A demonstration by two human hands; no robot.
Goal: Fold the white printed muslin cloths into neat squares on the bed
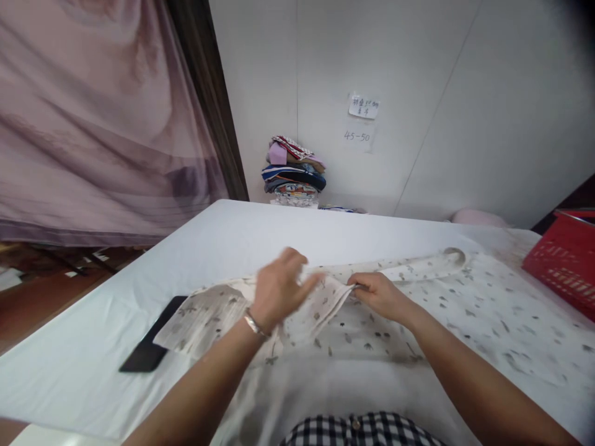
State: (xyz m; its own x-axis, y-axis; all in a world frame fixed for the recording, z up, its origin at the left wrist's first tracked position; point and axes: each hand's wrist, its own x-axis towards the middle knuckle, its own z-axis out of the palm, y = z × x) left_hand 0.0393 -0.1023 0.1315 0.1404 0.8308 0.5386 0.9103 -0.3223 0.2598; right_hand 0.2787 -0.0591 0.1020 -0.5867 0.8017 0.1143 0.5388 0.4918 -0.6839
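Observation:
A thin white printed cloth (437, 303) with small grey-brown motifs lies spread and partly folded across the table. Between the thumb and fingers of my right hand (379, 296), an edge of it is pinched and slightly raised. My left hand (281, 288), with a bracelet (253, 323) at the wrist, hovers over the cloth to the left of my right hand. Its thumb points away from the fingers, which are smeared by motion, and nothing shows in it. At the far left, a narrow flap of the cloth overlaps a black flat object (149, 347), perhaps a phone or tablet.
The table (93, 365) wears a white cover. Behind its far edge rises a stack of folded fabrics (295, 170) against a grey wall with paper notes (364, 106). A red plastic basket (564, 260) stands at the right. On the left hangs a pink curtain (93, 118).

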